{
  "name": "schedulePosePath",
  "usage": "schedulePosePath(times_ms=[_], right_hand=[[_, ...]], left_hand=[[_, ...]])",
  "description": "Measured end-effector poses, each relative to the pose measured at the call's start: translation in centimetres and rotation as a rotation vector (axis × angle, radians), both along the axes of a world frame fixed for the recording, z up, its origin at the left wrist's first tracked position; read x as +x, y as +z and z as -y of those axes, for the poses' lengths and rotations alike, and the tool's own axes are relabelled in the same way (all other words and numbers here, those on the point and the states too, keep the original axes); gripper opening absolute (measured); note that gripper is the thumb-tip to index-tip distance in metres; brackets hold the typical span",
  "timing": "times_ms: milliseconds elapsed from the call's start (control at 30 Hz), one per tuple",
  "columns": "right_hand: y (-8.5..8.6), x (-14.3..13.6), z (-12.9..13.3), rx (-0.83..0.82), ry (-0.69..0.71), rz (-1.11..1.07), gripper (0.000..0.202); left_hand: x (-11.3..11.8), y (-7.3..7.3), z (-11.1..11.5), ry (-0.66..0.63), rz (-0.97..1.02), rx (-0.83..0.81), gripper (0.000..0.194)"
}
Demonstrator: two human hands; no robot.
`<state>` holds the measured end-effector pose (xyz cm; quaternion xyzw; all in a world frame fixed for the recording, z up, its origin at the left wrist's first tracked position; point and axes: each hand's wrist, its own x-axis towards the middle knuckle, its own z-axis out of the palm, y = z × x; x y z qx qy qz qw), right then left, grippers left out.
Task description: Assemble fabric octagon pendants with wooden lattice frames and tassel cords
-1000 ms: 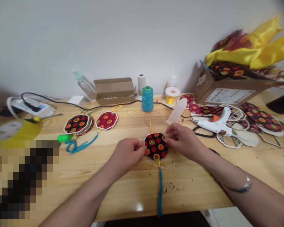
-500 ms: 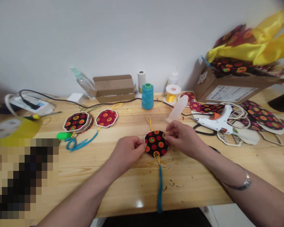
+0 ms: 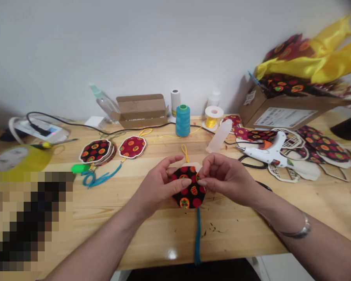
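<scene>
While the left hand (image 3: 163, 183) grips the black patterned fabric (image 3: 190, 195), right fingertips (image 3: 203, 181) pinching its edge, teal tassel (image 3: 197, 238) below.

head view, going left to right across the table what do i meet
white plastic device with a black cable → stack of black-topped scalloped patches → dark red patterned scalloped patch → black patterned fabric patch in the hands → white spool of yellow cord → white plastic glue gun

the wooden table (image 3: 146, 238) bears stacked ornaments (image 3: 95, 151), a teal thread cone (image 3: 183, 123), a long open box (image 3: 142, 117) and what may be dark scraps (image 3: 212, 229).
</scene>
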<state>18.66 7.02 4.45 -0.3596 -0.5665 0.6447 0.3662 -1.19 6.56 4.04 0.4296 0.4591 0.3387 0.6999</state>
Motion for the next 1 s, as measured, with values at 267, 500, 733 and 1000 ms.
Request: schedulePosePath(times_ms=[267, 500, 733, 1000], right_hand=[[-0.6, 1.0, -0.8, 0.519, -0.549, 0.327, 0.017], [-1.4, 2.8, -3.6, 0.659, -0.865, 0.685, 0.06], [-2.6, 3.0, -4.3, 0.611, -0.677, 0.876, 0.042], [-2.7, 3.1, -4.5, 0.582, -0.652, 0.881, 0.024]], left_hand=[[-0.5, 0.1, -0.3, 0.193, -0.464, 0.396, 0.033], [-2.1, 0.0, -1.6, 0.265, -1.207, 0.598, 0.032], [-2.1, -1.3, -2.1, 0.307, -1.385, 0.869, 0.036], [-0.8, -2.0, -0.6, 0.062, -1.054, 1.227, 0.051]])
